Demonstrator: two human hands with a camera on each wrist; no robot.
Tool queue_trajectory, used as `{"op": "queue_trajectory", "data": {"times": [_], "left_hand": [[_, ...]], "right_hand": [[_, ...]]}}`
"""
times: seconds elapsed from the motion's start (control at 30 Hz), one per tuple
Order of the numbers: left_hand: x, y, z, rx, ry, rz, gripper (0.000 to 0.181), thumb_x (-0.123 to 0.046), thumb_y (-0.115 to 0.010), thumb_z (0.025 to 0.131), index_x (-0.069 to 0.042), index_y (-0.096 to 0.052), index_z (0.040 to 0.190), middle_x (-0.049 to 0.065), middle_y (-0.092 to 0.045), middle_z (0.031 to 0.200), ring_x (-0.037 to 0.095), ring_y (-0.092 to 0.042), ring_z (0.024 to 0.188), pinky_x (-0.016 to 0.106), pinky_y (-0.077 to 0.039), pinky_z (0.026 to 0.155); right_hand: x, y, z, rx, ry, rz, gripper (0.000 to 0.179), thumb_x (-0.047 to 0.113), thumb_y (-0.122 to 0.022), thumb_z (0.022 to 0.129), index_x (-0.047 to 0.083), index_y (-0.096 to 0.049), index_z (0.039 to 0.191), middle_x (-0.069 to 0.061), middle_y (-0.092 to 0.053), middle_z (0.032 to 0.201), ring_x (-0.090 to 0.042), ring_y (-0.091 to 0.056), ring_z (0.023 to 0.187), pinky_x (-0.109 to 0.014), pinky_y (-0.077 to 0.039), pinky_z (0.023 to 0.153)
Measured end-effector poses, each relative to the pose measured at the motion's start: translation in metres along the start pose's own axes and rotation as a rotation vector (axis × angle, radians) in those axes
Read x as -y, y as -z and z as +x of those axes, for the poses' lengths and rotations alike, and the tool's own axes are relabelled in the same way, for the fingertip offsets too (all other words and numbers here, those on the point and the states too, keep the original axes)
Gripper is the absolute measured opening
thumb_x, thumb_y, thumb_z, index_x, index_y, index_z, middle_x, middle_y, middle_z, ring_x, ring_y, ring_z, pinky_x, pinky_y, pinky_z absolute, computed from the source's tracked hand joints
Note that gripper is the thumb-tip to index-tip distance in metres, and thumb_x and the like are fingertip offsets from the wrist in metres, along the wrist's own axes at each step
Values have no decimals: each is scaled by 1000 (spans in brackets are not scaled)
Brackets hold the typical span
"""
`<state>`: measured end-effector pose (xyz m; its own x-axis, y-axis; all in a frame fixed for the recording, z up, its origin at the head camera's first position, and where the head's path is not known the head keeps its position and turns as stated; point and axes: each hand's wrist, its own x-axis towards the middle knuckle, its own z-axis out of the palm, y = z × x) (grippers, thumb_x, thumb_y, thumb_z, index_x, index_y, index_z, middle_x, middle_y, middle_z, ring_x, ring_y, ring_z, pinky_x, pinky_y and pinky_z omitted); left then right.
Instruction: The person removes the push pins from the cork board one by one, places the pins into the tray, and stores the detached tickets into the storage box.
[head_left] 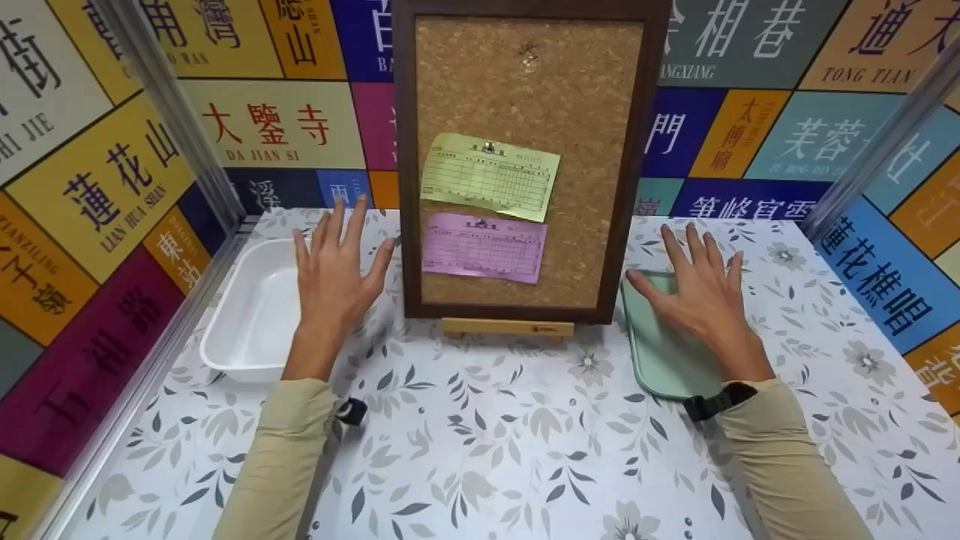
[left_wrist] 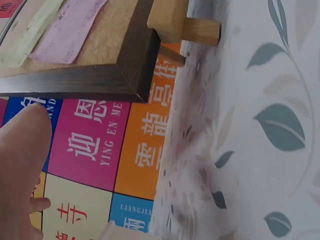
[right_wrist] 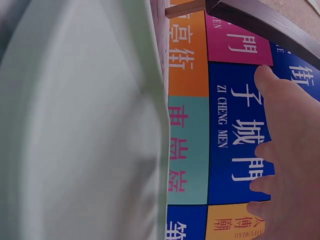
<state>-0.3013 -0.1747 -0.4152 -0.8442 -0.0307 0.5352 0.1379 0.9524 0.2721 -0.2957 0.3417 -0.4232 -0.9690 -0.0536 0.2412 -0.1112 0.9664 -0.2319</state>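
With its fingers spread, my left hand [head_left: 334,281] hovers by the right side of a white plastic tray [head_left: 251,315], hiding part of it. My right hand [head_left: 709,296], fingers also spread, is above a pale green tray [head_left: 667,360] and covers its upper right portion. Neither hand holds anything. Between them a framed cork board [head_left: 585,150] stands upright. A yellow paper slip [head_left: 491,176] is pinned on it, tilted, and a purple slip [head_left: 484,247] is fixed just below. Pins [head_left: 529,56] cluster near the board's top.
A wooden easel [head_left: 510,328] supports the board from below. The table [head_left: 480,435] wears a white cloth with a leaf pattern. Panels of coloured signs [head_left: 277,124] wall in the back and sides, with metal posts [head_left: 187,112] at the corners.
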Motion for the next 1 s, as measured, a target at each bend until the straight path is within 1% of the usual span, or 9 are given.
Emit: {"op": "queue_trajectory", "data": {"times": [0.1,0.17,0.23,0.33,0.43,0.57,0.67,0.87,1.0], "left_hand": [[-7,2,1,-84,-53,-82,69,-66,-39,98,-35,-25,159,6,-35,163,34,-40,146,61,-17,123],[-14,4,1,-127,-84,-133,67,-64,-42,98,-35,-29,158,4,-41,160,33,-47,141,58,-28,120],[-20,6,1,-152,-109,-182,64,-61,-45,99,-36,-32,156,2,-44,158,31,-51,138,55,-37,115],[-29,8,0,-150,-123,-241,61,-60,-47,98,-38,-36,154,0,-45,157,28,-52,137,52,-45,109],[-35,9,0,-137,-119,-287,58,-58,-50,98,-34,-42,150,-2,-47,155,24,-52,137,48,-47,108],[-39,10,-1,-139,-106,-325,54,-56,-52,98,-28,-48,144,-3,-48,154,21,-59,128,44,-52,100],[-42,11,-2,-136,-102,-345,51,-55,-53,98,-27,-50,140,-4,-47,155,21,-63,122,44,-55,95],[-49,9,-2,-122,-116,-362,46,-55,-52,99,-28,-53,136,-3,-46,156,25,-61,126,47,-55,95],[-52,8,-1,-127,-120,-369,43,-54,-52,99,-27,-54,132,-4,-45,156,26,-60,128,46,-53,100]], "right_hand": [[1,1,1,-34,4,15,92,79,-44,88,36,-9,161,-9,-4,171,-42,-4,156,-74,10,114],[2,1,2,-62,6,28,90,78,-45,89,36,-12,161,-10,-9,170,-42,-8,155,-73,7,116],[3,1,3,-94,11,40,87,75,-46,90,34,-15,161,-11,-15,169,-42,-14,154,-71,2,118],[6,2,3,-157,16,76,82,71,-48,92,32,-23,160,-10,-23,167,-41,-23,152,-68,-6,120],[11,2,4,-246,18,135,75,65,-53,93,28,-34,157,-8,-34,163,-38,-32,148,-67,-17,117],[20,5,5,-382,39,219,64,57,-60,93,24,-50,148,-7,-50,153,-34,-44,141,-64,-30,112],[30,11,6,-472,72,268,57,50,-64,93,21,-57,141,-7,-59,143,-32,-50,135,-58,-36,110],[55,25,3,-594,143,363,45,37,-68,93,18,-63,134,-6,-64,132,-26,-55,127,-48,-43,108],[78,31,3,-653,210,405,39,28,-71,92,18,-66,129,-5,-66,124,-23,-57,117,-40,-46,97]]}}
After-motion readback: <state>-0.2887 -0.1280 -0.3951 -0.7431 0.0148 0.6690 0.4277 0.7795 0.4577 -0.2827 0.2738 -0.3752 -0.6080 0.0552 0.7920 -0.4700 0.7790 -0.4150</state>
